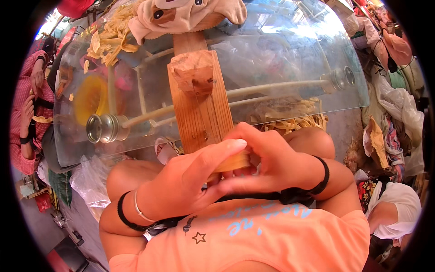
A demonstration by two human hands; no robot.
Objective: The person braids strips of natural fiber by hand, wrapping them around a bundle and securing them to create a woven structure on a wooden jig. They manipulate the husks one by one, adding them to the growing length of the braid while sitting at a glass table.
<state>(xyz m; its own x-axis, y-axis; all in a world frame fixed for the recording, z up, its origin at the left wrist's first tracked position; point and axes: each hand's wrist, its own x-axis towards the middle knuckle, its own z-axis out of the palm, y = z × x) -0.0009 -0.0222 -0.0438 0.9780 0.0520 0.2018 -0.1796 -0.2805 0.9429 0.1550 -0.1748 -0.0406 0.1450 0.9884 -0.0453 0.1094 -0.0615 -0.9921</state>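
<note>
Hands (226,172) on wooden post (201,109); clear table (294,54); cluttered stall

Thin tan strip (233,162) held flat between both hands, just below upright wooden plank (199,104), partly hidden by fingers.

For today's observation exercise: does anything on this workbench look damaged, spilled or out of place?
Yes. The wooden block fixed on the upright plank is chipped and ragged. A soft animal-face hat sits atop the post. Pale strips lie scattered on the clear sheet.
</note>
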